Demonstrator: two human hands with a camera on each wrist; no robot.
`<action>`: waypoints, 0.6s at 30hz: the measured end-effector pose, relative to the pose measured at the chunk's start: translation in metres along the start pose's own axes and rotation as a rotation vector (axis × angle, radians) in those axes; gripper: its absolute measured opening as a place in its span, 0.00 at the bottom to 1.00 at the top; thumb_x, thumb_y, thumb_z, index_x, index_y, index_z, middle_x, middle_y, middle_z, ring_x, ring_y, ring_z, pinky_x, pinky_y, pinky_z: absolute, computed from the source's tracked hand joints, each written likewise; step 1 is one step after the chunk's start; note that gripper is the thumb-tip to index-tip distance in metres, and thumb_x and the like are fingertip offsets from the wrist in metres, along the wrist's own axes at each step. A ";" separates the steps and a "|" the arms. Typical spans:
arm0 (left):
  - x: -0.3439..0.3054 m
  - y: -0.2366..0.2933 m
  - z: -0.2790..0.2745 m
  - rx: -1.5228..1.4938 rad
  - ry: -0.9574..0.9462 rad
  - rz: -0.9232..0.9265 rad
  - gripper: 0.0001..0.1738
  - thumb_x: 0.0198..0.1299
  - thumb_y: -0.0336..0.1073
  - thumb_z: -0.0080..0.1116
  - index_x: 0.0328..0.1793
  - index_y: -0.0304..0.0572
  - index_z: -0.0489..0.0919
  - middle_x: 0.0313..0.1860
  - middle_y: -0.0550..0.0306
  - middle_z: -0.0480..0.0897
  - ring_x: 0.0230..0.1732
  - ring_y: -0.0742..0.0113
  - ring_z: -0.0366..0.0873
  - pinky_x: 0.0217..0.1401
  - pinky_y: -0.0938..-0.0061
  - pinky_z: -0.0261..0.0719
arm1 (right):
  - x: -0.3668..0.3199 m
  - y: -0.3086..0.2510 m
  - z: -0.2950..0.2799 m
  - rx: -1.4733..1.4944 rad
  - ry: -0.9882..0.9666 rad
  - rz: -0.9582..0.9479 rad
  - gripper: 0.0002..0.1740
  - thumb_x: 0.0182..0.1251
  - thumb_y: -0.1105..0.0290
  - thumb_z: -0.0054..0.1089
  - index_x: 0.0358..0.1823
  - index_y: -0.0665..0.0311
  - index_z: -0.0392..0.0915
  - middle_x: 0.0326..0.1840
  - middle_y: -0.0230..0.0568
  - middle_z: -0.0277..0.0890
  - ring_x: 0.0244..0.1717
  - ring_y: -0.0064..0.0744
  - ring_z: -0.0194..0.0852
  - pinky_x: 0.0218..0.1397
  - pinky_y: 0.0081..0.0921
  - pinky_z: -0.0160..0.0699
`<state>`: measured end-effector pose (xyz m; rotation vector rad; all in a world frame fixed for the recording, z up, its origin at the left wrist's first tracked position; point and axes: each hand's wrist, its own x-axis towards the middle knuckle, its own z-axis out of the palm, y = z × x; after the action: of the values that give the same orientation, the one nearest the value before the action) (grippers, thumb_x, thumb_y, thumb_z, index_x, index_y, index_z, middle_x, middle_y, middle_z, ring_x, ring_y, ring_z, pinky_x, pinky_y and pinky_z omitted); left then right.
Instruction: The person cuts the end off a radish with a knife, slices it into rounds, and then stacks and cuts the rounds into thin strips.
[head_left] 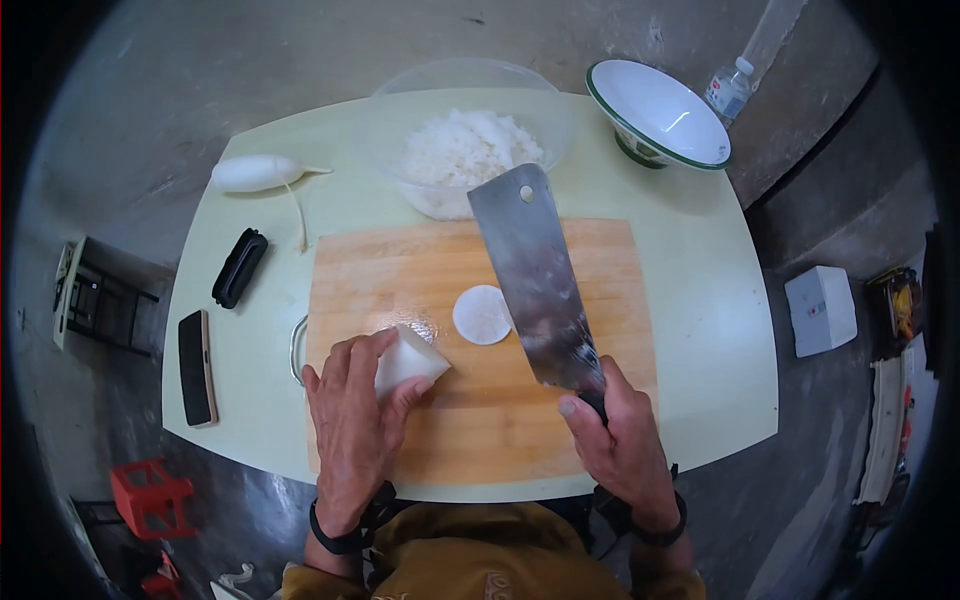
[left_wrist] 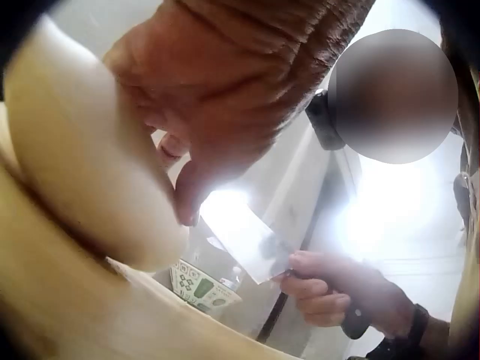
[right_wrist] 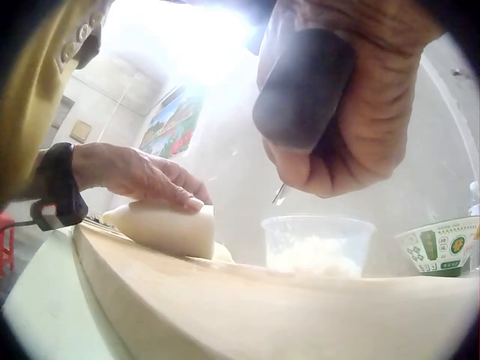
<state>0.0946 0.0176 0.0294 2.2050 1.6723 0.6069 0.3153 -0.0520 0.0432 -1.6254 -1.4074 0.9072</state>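
Observation:
My left hand (head_left: 352,415) holds a cut piece of white radish (head_left: 412,362) on the wooden cutting board (head_left: 480,440), thumb on one side and fingers on the other. In the right wrist view the radish (right_wrist: 169,229) lies on its side, its flat cut face toward the board's middle. My right hand (head_left: 622,435) grips the black handle of a broad cleaver (head_left: 535,270), raised over the board with the blade pointing away from me. A thin round radish slice (head_left: 480,314) lies flat on the board, its right edge overlapped by the blade in the head view.
Behind the board stands a clear plastic tub (head_left: 440,205) with shredded white radish (head_left: 470,145). A green-rimmed bowl (head_left: 650,100) and a bottle (head_left: 729,90) are at the back right. On the left lie a whole radish (head_left: 255,173), a black case (head_left: 240,268) and a phone (head_left: 196,368).

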 end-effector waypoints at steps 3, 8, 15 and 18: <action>-0.001 0.000 -0.004 0.023 0.016 -0.012 0.29 0.57 0.42 0.68 0.64 0.48 0.74 0.60 0.52 0.77 0.62 0.49 0.73 0.71 0.42 0.56 | 0.002 0.001 0.000 0.002 -0.025 -0.074 0.12 0.74 0.69 0.55 0.41 0.71 0.64 0.18 0.44 0.63 0.16 0.39 0.58 0.24 0.33 0.63; -0.001 -0.009 -0.004 0.005 -0.015 0.051 0.34 0.56 0.46 0.69 0.68 0.49 0.72 0.64 0.51 0.74 0.63 0.50 0.70 0.65 0.40 0.58 | 0.013 -0.004 -0.002 0.631 -0.191 0.191 0.13 0.76 0.66 0.54 0.48 0.70 0.68 0.21 0.31 0.65 0.14 0.19 0.62 0.19 0.20 0.64; -0.004 -0.012 -0.003 -0.030 0.023 0.152 0.32 0.57 0.48 0.67 0.67 0.49 0.73 0.62 0.50 0.75 0.62 0.50 0.70 0.63 0.41 0.59 | 0.026 0.011 0.009 0.665 -0.230 0.309 0.15 0.76 0.61 0.54 0.50 0.66 0.69 0.21 0.31 0.65 0.13 0.17 0.61 0.16 0.17 0.65; -0.004 -0.013 -0.005 -0.046 -0.001 0.185 0.30 0.59 0.48 0.66 0.66 0.49 0.74 0.60 0.50 0.76 0.60 0.49 0.71 0.62 0.41 0.59 | 0.023 0.006 0.008 0.621 -0.156 0.274 0.15 0.76 0.61 0.54 0.50 0.67 0.70 0.22 0.30 0.65 0.13 0.17 0.61 0.17 0.17 0.65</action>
<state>0.0798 0.0170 0.0267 2.3423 1.4487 0.6825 0.3135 -0.0292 0.0343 -1.2956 -0.8717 1.4835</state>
